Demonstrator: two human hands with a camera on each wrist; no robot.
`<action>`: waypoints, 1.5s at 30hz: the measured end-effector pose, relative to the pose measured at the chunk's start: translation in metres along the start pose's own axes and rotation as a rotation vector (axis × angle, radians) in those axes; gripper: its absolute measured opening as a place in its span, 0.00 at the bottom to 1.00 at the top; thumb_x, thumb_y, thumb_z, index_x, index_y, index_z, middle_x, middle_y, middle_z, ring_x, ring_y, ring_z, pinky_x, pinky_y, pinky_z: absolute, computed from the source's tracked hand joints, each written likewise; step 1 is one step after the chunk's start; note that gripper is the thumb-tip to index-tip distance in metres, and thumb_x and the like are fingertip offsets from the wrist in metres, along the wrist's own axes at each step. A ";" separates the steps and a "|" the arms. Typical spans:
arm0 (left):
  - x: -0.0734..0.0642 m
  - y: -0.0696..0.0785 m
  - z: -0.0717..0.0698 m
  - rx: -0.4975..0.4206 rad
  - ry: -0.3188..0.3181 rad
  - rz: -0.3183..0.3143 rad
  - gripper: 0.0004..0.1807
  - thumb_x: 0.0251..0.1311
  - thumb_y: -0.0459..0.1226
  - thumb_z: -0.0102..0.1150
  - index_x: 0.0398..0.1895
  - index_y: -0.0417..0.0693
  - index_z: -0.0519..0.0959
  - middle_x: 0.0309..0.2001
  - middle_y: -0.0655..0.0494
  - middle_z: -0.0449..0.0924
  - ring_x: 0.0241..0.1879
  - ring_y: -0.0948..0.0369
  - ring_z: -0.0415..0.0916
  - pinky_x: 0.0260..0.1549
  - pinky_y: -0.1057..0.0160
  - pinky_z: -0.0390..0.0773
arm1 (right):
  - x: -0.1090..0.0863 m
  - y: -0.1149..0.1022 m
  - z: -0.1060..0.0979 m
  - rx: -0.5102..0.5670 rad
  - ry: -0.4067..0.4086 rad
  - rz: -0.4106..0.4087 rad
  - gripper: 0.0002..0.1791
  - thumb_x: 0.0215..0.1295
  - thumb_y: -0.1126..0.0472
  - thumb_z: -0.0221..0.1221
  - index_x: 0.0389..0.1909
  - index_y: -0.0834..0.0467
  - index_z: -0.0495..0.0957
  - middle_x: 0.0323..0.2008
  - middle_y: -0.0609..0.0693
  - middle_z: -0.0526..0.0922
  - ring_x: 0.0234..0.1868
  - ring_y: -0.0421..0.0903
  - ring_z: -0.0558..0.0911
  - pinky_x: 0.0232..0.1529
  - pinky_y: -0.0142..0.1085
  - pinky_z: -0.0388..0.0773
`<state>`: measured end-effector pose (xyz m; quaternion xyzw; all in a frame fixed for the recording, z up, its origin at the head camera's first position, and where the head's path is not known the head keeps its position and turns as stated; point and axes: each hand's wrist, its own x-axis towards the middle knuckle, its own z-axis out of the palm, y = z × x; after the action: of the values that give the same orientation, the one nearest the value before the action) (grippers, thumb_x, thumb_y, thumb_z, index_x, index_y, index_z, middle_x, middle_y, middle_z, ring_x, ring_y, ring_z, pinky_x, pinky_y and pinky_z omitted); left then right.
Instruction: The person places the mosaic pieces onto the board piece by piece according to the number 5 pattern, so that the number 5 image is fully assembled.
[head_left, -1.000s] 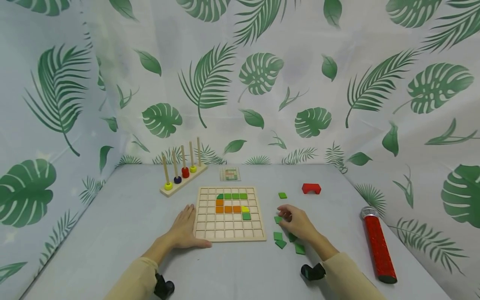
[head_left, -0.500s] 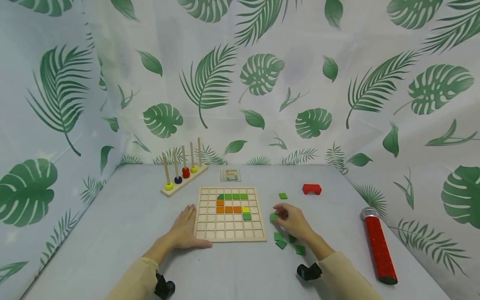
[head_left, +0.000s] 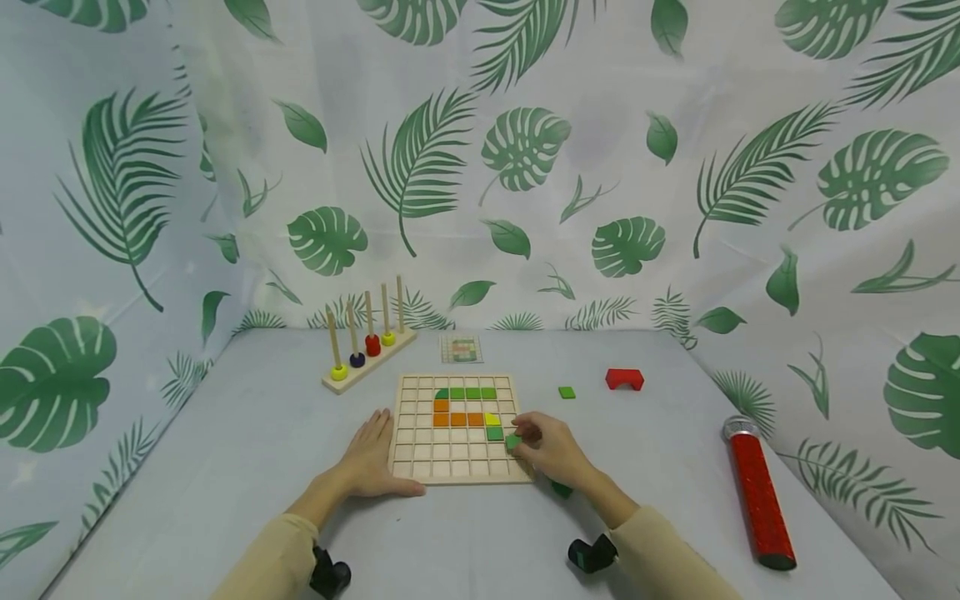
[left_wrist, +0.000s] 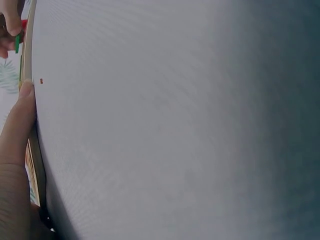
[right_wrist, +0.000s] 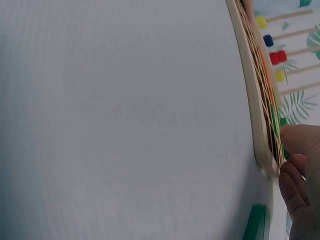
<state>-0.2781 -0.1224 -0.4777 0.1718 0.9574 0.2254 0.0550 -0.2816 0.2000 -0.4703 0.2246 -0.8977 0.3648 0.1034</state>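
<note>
A wooden grid board (head_left: 442, 471) lies on the table, with green, orange and yellow tiles (head_left: 459, 419) set in some of its squares. My left hand (head_left: 371, 458) rests along the board's left side, fingers straight and thumb at the front corner. Over the board's right part my right hand (head_left: 553, 450) pinches a green tile (head_left: 513, 442) between thumb and fingers, just right of a green tile (head_left: 495, 433) in the grid. In the left wrist view that pinched tile (left_wrist: 17, 43) shows edge-on above the board. Another green piece (head_left: 561, 489) lies partly hidden under the right hand.
At the back left stands a peg stand (head_left: 367, 362) with coloured beads. Behind the board lies a small pattern card (head_left: 461, 348). A loose green tile (head_left: 567, 392) and a red arch block (head_left: 625, 379) are at the right, with a red microphone (head_left: 761, 500) farther right.
My right hand has moved left from the loose green pieces to above the board, bringing a green tile along. The left hand has stayed at the board's side.
</note>
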 end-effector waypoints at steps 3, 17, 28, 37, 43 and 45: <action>0.000 0.001 0.000 0.000 0.005 0.003 0.73 0.33 0.70 0.65 0.72 0.30 0.43 0.72 0.34 0.40 0.72 0.43 0.33 0.69 0.47 0.39 | 0.002 -0.006 0.006 0.010 -0.013 -0.019 0.20 0.51 0.70 0.68 0.46 0.64 0.77 0.34 0.49 0.81 0.36 0.43 0.79 0.38 0.33 0.80; 0.000 0.000 0.000 -0.001 0.004 0.001 0.73 0.33 0.70 0.65 0.72 0.30 0.43 0.72 0.34 0.40 0.72 0.43 0.33 0.69 0.47 0.39 | 0.004 -0.015 0.020 0.007 -0.053 -0.026 0.19 0.52 0.68 0.68 0.45 0.62 0.77 0.34 0.47 0.79 0.35 0.41 0.77 0.36 0.32 0.78; -0.002 0.003 -0.002 0.002 0.001 0.006 0.73 0.34 0.69 0.65 0.72 0.30 0.43 0.72 0.34 0.40 0.72 0.43 0.34 0.69 0.48 0.39 | 0.004 -0.010 0.020 0.013 -0.014 -0.024 0.16 0.53 0.68 0.66 0.44 0.61 0.77 0.33 0.46 0.78 0.33 0.39 0.75 0.34 0.30 0.77; -0.002 0.003 -0.005 -0.005 -0.001 0.016 0.73 0.34 0.68 0.66 0.71 0.28 0.43 0.72 0.33 0.40 0.72 0.43 0.34 0.69 0.48 0.39 | 0.006 -0.002 -0.009 0.079 0.070 0.110 0.13 0.58 0.68 0.63 0.45 0.64 0.78 0.34 0.48 0.81 0.37 0.42 0.79 0.40 0.35 0.80; -0.002 0.003 -0.004 0.001 -0.006 0.019 0.73 0.35 0.69 0.65 0.71 0.28 0.43 0.72 0.33 0.40 0.72 0.42 0.34 0.69 0.47 0.40 | -0.003 0.008 -0.030 0.030 0.018 0.210 0.12 0.61 0.66 0.61 0.47 0.60 0.78 0.37 0.47 0.82 0.39 0.42 0.79 0.45 0.38 0.79; -0.002 0.003 -0.004 0.002 -0.005 0.020 0.73 0.34 0.69 0.65 0.71 0.28 0.43 0.72 0.33 0.40 0.72 0.42 0.34 0.69 0.47 0.40 | -0.007 0.011 -0.036 0.022 0.006 0.226 0.12 0.62 0.67 0.61 0.46 0.60 0.78 0.37 0.48 0.82 0.39 0.42 0.79 0.45 0.39 0.79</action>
<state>-0.2759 -0.1220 -0.4730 0.1820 0.9557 0.2248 0.0550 -0.2805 0.2343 -0.4542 0.1221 -0.9128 0.3847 0.0616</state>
